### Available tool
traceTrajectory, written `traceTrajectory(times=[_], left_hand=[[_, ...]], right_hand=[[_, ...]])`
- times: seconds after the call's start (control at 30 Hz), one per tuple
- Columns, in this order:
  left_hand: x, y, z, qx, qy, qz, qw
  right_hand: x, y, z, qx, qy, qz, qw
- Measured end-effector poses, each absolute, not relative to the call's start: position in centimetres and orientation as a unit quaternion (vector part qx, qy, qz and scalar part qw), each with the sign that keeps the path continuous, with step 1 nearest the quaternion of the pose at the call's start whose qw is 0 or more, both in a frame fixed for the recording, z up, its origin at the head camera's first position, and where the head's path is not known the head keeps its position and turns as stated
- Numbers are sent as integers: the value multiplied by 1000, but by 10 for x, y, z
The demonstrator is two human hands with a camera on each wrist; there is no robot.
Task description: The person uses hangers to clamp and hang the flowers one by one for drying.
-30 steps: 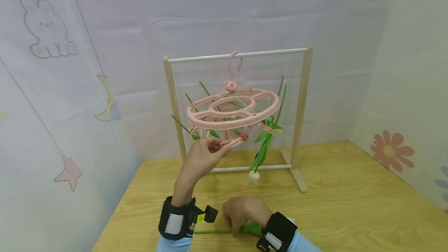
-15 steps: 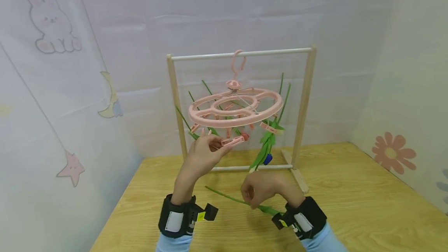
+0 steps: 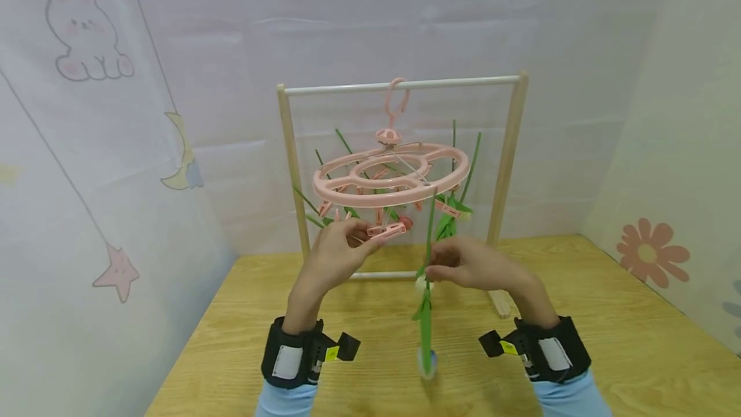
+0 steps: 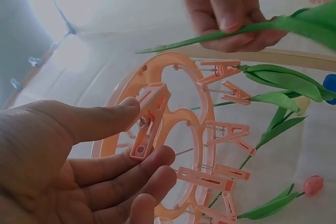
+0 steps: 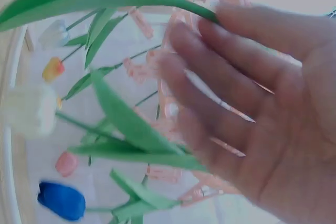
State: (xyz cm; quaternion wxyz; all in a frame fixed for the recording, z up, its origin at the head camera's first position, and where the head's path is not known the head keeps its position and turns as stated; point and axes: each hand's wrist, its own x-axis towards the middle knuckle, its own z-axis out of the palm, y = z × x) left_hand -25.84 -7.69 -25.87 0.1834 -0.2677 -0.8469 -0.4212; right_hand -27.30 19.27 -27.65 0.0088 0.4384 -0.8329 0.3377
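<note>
My left hand (image 3: pixel 336 253) pinches a pink clothespin (image 3: pixel 388 231) at the near side of a round pink clip hanger (image 3: pixel 370 200). In the left wrist view that clothespin (image 4: pixel 149 119) sits between thumb and fingertips. To its right, my right hand (image 3: pixel 477 266) pinches the green stem of an artificial tulip (image 3: pixel 426 327). This tulip hangs head down, its stem top overlapping the hanger's rim in the head view. Its bloom is pale with some blue. Other tulips, among them a blue one (image 5: pixel 62 201) and a white one (image 5: pixel 31 109), hang upside down from the hanger's clips.
The hanger hooks over the white top bar (image 3: pixel 463 83) of a wooden stand (image 3: pixel 508 153) on a wood-grain table (image 3: pixel 260 340). Several more pink clothespins (image 4: pixel 205 178) dangle under the ring. A printed cloth backdrop (image 3: pixel 231 50) stands behind.
My right hand has lifted the tulip off the table, raised it toward the hanger and turned it from lying flat to hanging head down. The left hand keeps its pinch on the clothespin.
</note>
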Motion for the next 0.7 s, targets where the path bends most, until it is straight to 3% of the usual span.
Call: traceTrajectory(times=[0.2, 0.37, 0.7], left_hand=[[-259, -77, -258, -278, -843, -415, 198], [-258, -78, -258, -278, -842, -416, 200], [-258, -77, -257, -275, -844, -403, 221]], right_hand=[[-274, 178, -271, 367, -820, 405, 171], [-275, 162, -274, 336, -784, 451, 263], [-275, 145, -278, 331, -748, 491, 300]])
